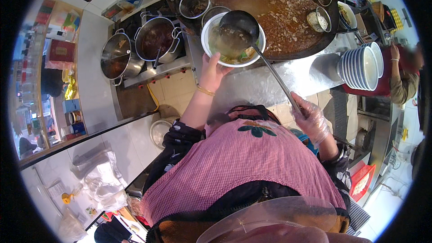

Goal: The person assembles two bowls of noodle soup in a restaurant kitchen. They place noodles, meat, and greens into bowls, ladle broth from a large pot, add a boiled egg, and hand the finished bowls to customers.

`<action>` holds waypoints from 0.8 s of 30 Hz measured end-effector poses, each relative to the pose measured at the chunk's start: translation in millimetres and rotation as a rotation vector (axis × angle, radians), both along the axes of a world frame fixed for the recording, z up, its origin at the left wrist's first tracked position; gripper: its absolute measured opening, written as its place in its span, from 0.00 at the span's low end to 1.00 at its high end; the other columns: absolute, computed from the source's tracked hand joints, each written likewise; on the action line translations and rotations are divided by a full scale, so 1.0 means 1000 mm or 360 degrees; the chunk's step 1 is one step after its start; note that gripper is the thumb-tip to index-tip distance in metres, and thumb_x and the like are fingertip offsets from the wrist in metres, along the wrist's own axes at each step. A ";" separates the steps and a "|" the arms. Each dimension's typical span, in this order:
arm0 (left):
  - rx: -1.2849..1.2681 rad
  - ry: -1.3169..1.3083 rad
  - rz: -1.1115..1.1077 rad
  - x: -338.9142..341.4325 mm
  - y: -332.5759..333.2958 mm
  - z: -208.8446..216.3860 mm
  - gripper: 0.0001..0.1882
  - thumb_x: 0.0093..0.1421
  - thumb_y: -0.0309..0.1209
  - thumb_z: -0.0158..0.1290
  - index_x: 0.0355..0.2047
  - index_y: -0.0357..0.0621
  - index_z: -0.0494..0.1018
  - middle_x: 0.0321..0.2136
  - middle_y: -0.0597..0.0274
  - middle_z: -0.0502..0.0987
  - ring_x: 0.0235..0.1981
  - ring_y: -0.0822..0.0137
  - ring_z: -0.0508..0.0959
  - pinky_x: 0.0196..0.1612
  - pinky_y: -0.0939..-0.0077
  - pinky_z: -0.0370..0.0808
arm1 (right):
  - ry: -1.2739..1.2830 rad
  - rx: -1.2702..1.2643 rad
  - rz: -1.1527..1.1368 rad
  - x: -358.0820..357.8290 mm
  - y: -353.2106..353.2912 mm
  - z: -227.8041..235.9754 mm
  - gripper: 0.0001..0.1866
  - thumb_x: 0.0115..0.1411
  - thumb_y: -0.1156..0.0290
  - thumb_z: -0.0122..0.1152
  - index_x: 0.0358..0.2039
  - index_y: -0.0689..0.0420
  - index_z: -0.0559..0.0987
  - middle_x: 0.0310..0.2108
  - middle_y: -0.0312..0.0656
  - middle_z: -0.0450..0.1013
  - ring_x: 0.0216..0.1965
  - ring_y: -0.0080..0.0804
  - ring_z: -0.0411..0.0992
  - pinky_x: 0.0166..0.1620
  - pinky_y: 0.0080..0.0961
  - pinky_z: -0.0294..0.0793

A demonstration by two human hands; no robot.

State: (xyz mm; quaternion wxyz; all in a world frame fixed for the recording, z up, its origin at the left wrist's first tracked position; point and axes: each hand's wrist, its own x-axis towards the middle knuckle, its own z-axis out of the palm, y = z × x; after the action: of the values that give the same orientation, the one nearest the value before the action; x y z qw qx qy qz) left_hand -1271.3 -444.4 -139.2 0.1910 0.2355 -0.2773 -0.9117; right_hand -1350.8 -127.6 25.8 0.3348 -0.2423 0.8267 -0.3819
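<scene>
Right now, the white bowl (pixel 205 39) of broth and greens is held up over the metal counter's (pixel 297 74) edge, beside the wide pan (pixel 288 56). Its near-left rim sits in the left hand (pixel 213 69), fingers under, thumb over the edge, forearm angled upward. Lower right, the gloved right hand (pixel 310 118) wraps the handle of a ladle (pixel 246 24), whose dark cup hides part of the broth. Two pots (pixel 169 56) stand left; stacked bowls (pixel 360 68), right.
</scene>
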 end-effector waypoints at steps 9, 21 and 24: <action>-0.0048 0.0035 0.0060 0.002 0.002 -0.002 0.28 0.60 0.35 0.55 0.57 0.47 0.57 0.53 0.52 0.68 0.51 0.55 0.75 0.43 0.55 0.82 | 0.0876 -0.0073 0.0499 -0.024 0.024 -0.014 0.35 0.51 0.86 0.56 0.62 0.53 0.68 0.36 0.53 0.74 0.35 0.49 0.76 0.39 0.32 0.74; -0.0013 0.0257 0.0512 0.068 0.079 0.030 0.30 0.62 0.34 0.49 0.63 0.43 0.55 0.56 0.50 0.69 0.54 0.53 0.75 0.52 0.49 0.77 | -0.0359 -0.0616 0.0591 -0.115 -0.110 -0.008 0.29 0.62 0.75 0.59 0.64 0.61 0.64 0.21 0.30 0.67 0.13 0.12 0.59 0.16 0.13 0.53; -0.0045 0.0332 0.0727 0.113 0.110 0.030 0.28 0.64 0.34 0.47 0.62 0.37 0.56 0.55 0.48 0.70 0.53 0.55 0.75 0.52 0.53 0.77 | 0.1134 -0.0400 0.0974 -0.115 -0.181 -0.047 0.31 0.60 0.74 0.60 0.64 0.56 0.64 0.32 0.51 0.75 0.29 0.41 0.75 0.32 0.33 0.73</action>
State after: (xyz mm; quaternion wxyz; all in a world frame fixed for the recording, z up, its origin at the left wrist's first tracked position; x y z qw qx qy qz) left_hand -1157.9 -334.4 -109.1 0.4231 0.1940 -0.2084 -0.8602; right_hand -1466.2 -309.0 -21.5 0.0959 -0.6285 0.7282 -0.2560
